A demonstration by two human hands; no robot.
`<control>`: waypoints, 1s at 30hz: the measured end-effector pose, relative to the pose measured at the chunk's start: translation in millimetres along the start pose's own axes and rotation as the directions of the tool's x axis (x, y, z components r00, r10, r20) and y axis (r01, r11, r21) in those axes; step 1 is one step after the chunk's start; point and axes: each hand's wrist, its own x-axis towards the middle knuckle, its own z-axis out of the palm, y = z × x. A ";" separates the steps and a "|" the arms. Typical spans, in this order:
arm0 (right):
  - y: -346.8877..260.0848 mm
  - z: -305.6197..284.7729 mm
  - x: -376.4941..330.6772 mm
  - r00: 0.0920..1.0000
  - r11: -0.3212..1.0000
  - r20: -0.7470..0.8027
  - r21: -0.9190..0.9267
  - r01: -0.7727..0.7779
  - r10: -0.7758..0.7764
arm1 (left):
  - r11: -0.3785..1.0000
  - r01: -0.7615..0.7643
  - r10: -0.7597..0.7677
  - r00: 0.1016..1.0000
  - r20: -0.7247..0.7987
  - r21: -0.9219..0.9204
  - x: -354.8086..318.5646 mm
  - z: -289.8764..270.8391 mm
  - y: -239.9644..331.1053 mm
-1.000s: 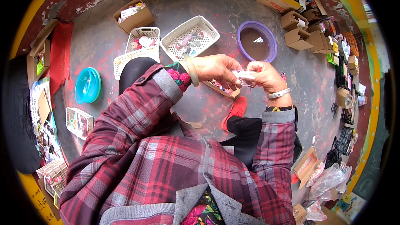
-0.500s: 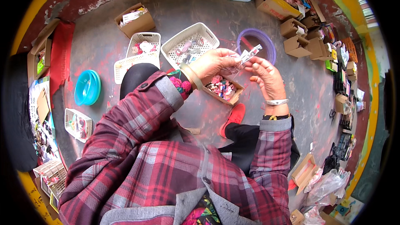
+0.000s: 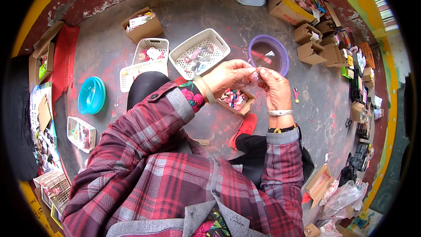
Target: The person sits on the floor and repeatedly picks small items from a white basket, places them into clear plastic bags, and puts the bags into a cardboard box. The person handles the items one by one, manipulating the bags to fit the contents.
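At the left, a round turquoise plastic basin (image 3: 91, 95) sits on the floor; right of it and farther off stands a rectangular white perforated plastic basket (image 3: 220, 46). The left hand (image 3: 228, 76) pinches a small pinkish item (image 3: 253, 77), its fingertips nearly closed, above the near, open brown cardboard box (image 3: 249, 104) of colourful pieces. The right hand (image 3: 277, 88) meets it, thumb and forefinger close together; whether they grip the item cannot be told. Beyond lies a round purple plastic tub (image 3: 285, 59).
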 end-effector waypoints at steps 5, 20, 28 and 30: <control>-3.0 -0.6 -1.4 1.000 0.999 0.022 -0.035 -0.012 0.013 | 0.978 -0.110 0.133 0.984 -0.122 0.176 1.2 -0.9 4.2; 2.1 -6.6 2.4 0.987 0.992 0.098 -0.010 -0.126 0.126 | 0.981 -0.084 0.076 0.996 -0.056 -0.177 4.8 -9.9 4.4; -20.0 20.8 -10.0 0.640 0.272 0.229 -0.764 0.585 -0.734 | 0.991 -0.063 0.046 0.989 -0.141 -0.117 6.5 -9.9 -3.6; -15.5 23.7 -9.5 0.604 0.169 0.309 -0.779 0.604 -0.734 | 0.996 -0.055 0.044 0.988 -0.145 -0.071 6.7 -6.9 -4.7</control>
